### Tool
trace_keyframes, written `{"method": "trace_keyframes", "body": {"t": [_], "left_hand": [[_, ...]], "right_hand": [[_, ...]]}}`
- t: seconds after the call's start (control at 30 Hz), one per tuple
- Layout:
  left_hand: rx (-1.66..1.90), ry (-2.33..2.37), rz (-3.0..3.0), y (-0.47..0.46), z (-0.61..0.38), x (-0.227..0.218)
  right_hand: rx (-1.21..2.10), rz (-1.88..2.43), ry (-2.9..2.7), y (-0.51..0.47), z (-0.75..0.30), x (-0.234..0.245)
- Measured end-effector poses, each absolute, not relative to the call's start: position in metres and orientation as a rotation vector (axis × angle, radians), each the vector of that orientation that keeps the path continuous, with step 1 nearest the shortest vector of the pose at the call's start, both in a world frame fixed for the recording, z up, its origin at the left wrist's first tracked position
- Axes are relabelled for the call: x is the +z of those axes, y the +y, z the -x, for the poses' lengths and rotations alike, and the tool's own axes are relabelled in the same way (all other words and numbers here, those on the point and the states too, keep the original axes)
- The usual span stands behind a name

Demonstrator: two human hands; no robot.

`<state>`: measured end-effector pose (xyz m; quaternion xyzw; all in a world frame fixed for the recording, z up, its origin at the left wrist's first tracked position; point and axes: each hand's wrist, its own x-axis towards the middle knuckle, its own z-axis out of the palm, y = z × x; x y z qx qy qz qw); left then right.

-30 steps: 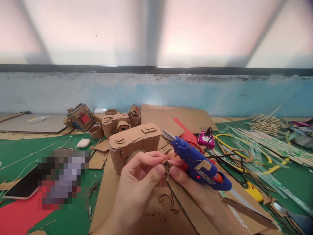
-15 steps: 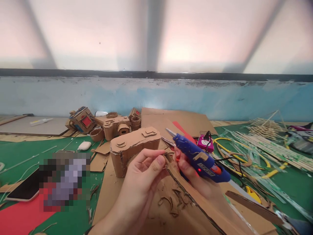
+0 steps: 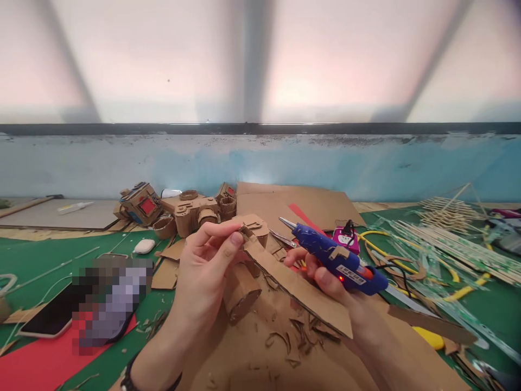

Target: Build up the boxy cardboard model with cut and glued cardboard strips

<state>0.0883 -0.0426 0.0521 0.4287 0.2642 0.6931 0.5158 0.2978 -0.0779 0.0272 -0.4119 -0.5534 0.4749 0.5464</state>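
Note:
My left hand [image 3: 207,260] pinches one end of a long cardboard strip [image 3: 297,285] between thumb and fingers, and the strip slopes down to the right. My right hand [image 3: 325,274] grips a blue hot glue gun [image 3: 336,259] with its metal nozzle pointing left toward the strip's upper end. A small red light glows on the gun. A cardboard camera model [image 3: 244,277] stands on the cardboard sheet [image 3: 260,353] behind the left hand, partly hidden by it and the strip.
More cardboard camera models [image 3: 191,209] and a red-fronted one [image 3: 140,203] sit at the back. A phone [image 3: 49,317] and red paper [image 3: 36,361] lie at left. A pink device [image 3: 345,236], cables, yellow-handled tools and stick bundles [image 3: 459,233] clutter the right on the green mat.
My left hand has lifted the strip's end up and left, in front of the camera model. My right hand and the glue gun have shifted slightly right and apart from the left hand.

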Motion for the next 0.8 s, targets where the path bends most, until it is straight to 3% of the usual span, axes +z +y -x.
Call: {"method": "trace_keyframes", "body": {"t": [0.37,0.8], "left_hand": [[1.6,0.651,-1.034,-0.046,-0.09,0.034],[1.442,0.538,-0.767,-0.052,-0.091,0.036]], "right_hand": [[1.181,0.908,-1.451,-0.075,-0.296,0.021],[0.894,0.867,-1.514,-0.08,-0.291,0.024]]}}
